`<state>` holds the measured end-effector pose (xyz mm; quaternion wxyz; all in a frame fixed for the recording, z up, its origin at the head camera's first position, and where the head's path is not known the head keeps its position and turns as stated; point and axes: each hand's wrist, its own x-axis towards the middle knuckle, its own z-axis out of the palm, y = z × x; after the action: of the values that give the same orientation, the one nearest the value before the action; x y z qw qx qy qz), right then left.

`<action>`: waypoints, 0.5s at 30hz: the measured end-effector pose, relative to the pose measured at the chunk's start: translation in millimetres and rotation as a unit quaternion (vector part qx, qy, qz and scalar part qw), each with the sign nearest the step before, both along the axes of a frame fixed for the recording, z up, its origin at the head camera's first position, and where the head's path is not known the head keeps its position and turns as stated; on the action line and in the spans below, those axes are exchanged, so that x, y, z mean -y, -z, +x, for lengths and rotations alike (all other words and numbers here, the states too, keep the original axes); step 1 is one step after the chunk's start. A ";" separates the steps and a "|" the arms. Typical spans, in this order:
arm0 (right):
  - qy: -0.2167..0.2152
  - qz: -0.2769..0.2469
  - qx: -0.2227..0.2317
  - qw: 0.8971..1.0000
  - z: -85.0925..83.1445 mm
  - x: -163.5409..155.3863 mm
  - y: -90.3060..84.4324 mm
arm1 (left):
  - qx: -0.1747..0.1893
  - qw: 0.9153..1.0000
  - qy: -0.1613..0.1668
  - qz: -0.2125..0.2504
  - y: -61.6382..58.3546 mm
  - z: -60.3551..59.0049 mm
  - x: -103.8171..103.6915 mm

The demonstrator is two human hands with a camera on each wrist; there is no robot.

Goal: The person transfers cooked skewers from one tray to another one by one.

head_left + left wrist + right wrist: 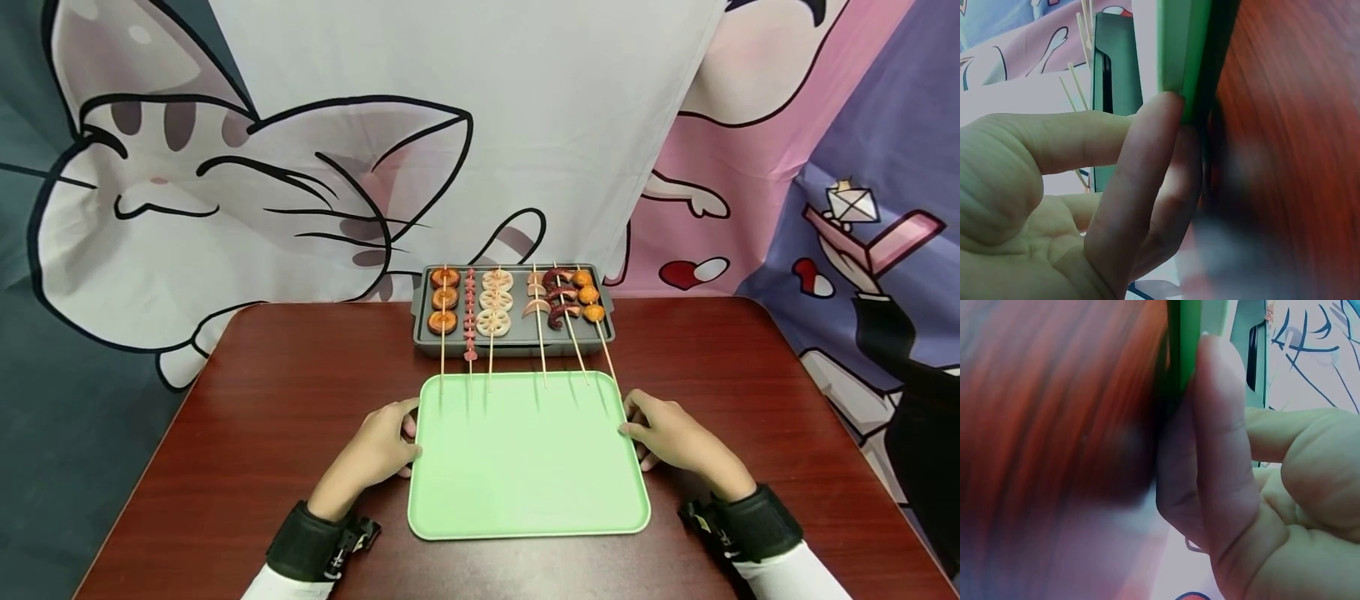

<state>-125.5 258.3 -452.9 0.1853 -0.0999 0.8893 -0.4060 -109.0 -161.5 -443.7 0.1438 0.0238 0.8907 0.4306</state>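
So the head view gives the whole layout: a light green tray (528, 467) sitting flat on the near middle of a dark red wooden table (247, 400), with the left hand (375, 454) at its left edge and the right hand (675, 442) at its right edge. What you can't get from up there is how the fingers actually meet the tray, and that's where the wrist cams help.

In the left wrist view the tray's edge (1185, 56) runs up the frame and the fingers (1141, 187) are laid nearly straight against it, tips touching the rim, thumb sticking out apart from it. The right wrist view is pretty much the mirror: green edge (1182, 344) with straight fingers (1222, 437) pressed along it, thumb off to the side. Neither hand is wrapped around the rim as far as I can see; it's more like pressing in from both sides. Whether any fingertips are tucked under the tray, I can't tell, it's too blurry down there.

Contents: the green tray has nothing resting in it except the bare stick ends poking over its far edge. Just beyond it is a grey tray (420, 329) holding six skewers (491, 312) side by side: orange rings, small pink bits, lotus-root slices, pale crescents, dark curly pieces, and orange balls.
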 end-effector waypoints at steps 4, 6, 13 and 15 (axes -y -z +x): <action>-0.001 -0.001 -0.002 1.000 0.3 2.3 -0.6 | -0.001 1.000 -0.002 0.003 -0.8 0.3 2.1; 0.001 0.002 -0.003 1.000 -0.3 3.5 -1.0 | -0.002 1.000 -0.004 0.005 -1.7 0.5 3.0; 0.008 0.015 -0.005 1.000 -3.1 6.6 -1.6 | -0.017 1.000 -0.007 0.004 -0.4 0.3 5.1; 0.009 0.015 -0.009 1.000 -3.9 7.1 -1.5 | -0.024 1.000 -0.009 0.002 0.2 0.1 5.3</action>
<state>-129.3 251.2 -451.5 0.1752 -0.0927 0.8979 -0.3931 -108.9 -166.8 -443.9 0.1182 0.0268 0.8933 0.4328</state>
